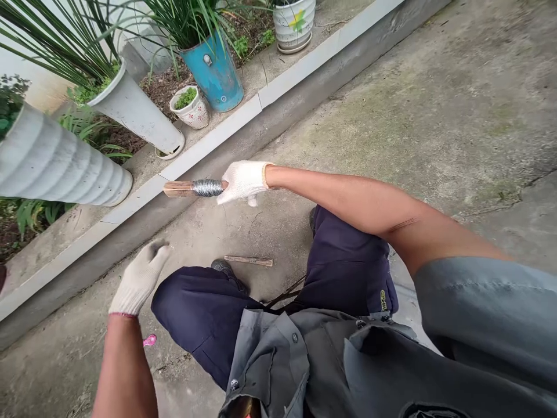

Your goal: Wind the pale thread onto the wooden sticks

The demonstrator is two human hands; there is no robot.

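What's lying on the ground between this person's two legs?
A thin wooden strip lies there on the concrete. Nearer the shirt, something dark and thin also shows, too unclear to name. The head view shows both.

concrete floor (pixel 435 116), cracked, moss-tinged in patches; on it a short flat wooden strip (pixel 249 261) beside a dark shoe (pixel 228 271), plus small pink object (pixel 149 340), type unclear; raised concrete ledge (pixel 256 74), pale edging; along it ribbed white planter (pixel 61 157), tall smooth white planter (pixel 134 107), small red-patterned white pot (pixel 198 117), blue bucket planter (pixel 215 75), star-marked white pot (pixel 285 26) on saucer (pixel 295 49)
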